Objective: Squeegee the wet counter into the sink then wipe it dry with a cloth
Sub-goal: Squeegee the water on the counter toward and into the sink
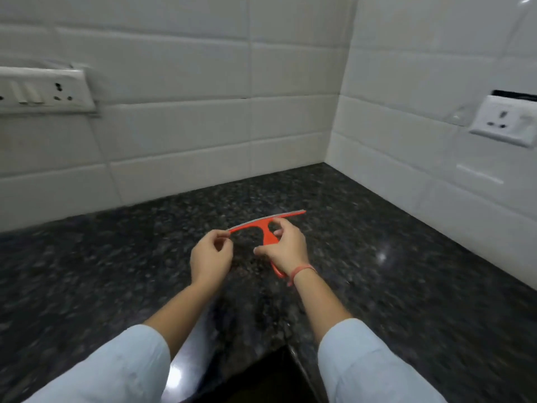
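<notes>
Granite bench [377, 286], dark and speckled, runs into a corner of white tiled wall [203, 126], and we take the orange squeegee [268, 229] as our landmark. It sits roughly mid-bench, well short of the corner, with its grey-edged blade on the side toward the back wall and its handle pointing back at us. We cannot tell whether the blade touches the stone or is held just above it.

Our right hand [286, 251] is wrapped over the handle just behind the blade, fingers curled around it, so the handle's tail shows only below the wrist. A thin orange-red thread band [302, 271] circles that wrist, right beside the tail end of the squeegee handle.

Our left hand [210, 257] is at the blade's left tip, thumb and forefinger pinched narrow on the very end of it; the other fingers [225, 250] are folded loosely into the palm. Both forearms reach toward the squeegee from pale blue sleeves [116, 367] pushed up near the elbows.

Left of the squeegee and higher, on the back wall, we see a white switch plate [43, 91] with rocker switches and a socket. Right of the squeegee, on the side wall, there is a single white socket [505, 120]. Bright glints lie on the stone to the right of the squeegee and near the bench's front edge below it. The picture is blurred, so finer wetness on the surface cannot be made out.
</notes>
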